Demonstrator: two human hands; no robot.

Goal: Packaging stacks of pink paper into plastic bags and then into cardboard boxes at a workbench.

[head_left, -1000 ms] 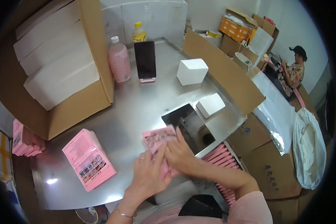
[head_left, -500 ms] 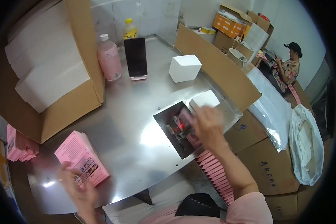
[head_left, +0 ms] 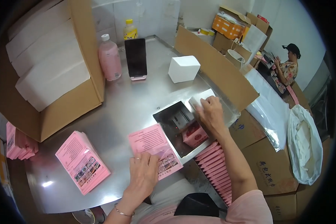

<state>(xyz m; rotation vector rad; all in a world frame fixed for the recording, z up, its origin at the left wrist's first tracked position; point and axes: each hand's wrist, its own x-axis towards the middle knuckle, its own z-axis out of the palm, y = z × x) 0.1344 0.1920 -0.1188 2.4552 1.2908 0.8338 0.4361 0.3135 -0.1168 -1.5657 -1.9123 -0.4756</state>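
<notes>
My left hand (head_left: pixel 142 172) is closed on a flat pink printed bag (head_left: pixel 148 139) at the near edge of the metal table, fingers on its face. Its thumb is mostly hidden. To the right, my right hand (head_left: pixel 212 115) has its fingers curled round the near end of a white block of folded paper (head_left: pixel 207 95), slightly blurred there. Between the hands is a dark rectangular opening (head_left: pixel 169 118) in the tabletop. A pink packet (head_left: pixel 195 135) stands inside it, below my right wrist. Left of my left hand lies a pile of pink printed bags (head_left: pixel 80 160).
Another white block (head_left: pixel 184 69) stands farther back, near a phone on a stand (head_left: pixel 136 58) and a pink bottle (head_left: pixel 109 59). An open carton (head_left: pixel 72 100) holds white blocks. Pink packets (head_left: pixel 214 170) line up below the table's right edge. A person (head_left: pixel 289 67) sits far right.
My left hand has moved right from the pile, and a pink bag is now in it. My right hand has shifted from over the opening to the white block. The pink packet in the opening now shows.
</notes>
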